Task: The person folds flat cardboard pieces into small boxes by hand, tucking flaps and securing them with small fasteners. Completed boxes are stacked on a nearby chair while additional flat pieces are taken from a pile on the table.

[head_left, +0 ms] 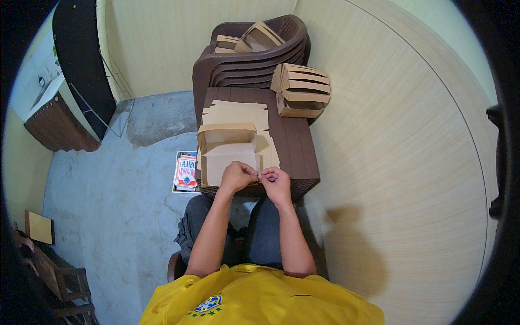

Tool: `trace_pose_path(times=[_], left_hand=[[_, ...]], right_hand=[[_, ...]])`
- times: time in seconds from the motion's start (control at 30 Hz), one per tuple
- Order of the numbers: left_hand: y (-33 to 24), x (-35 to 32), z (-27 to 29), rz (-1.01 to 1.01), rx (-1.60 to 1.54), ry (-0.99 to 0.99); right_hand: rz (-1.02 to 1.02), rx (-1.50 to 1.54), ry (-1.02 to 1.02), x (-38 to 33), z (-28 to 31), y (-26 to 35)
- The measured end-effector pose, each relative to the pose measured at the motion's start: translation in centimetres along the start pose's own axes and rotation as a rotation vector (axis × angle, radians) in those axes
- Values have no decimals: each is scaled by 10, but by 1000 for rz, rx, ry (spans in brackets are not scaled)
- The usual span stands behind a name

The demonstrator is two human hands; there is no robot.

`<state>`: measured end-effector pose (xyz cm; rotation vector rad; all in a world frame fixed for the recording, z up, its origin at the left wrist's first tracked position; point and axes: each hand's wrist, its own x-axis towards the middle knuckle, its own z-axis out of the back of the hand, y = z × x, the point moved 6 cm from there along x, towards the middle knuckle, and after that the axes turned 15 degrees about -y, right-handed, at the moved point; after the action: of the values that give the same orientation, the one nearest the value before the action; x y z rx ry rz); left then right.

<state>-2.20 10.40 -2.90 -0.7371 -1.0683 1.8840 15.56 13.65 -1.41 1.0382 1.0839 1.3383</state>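
A partly folded brown cardboard box [228,135] lies on the near part of the dark brown table, its far wall standing up and its inside facing me. My left hand [238,177] is at the box's near right corner, fingertips pinched on the cardboard. Close beside it, my right hand [277,184] pinches the same corner, thumb and fingers together. The fingers hide the exact fold between them. Under and behind the box lie flat cut cardboard blanks [238,115], with more showing at its right.
Nested folded boxes [303,89] stand at the table's far right. Stacked brown plastic chairs [246,67] rise behind the brown table [292,143], with more cardboard boxes [261,39] on the seat. A crate with printed packs [187,172] sits on the floor at left. A wall [401,135] borders the right.
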Motion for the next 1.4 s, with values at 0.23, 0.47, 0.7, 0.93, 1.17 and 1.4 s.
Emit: trace_pose_path(times=[0.23,0.47,0.7,0.93,1.17,1.4], left_hand=[[-17,-12,8,-85,78,-117],[-35,-28,10,-143,223,-161],[-30,-26,9,-95,154,-126],[-13,-16,0,-97,126,-135],[17,5,-15,22,57,-61],[27,13,-24,-45,35,-77]], right_hand=[[133,-192,46,2,-4,24],[90,-576,204,22,-7,47],[147,-746,229,25,-16,47],[413,-745,228,19,-11,50],[595,-649,96,-1,-6,51],[281,-500,75,-2,7,39]])
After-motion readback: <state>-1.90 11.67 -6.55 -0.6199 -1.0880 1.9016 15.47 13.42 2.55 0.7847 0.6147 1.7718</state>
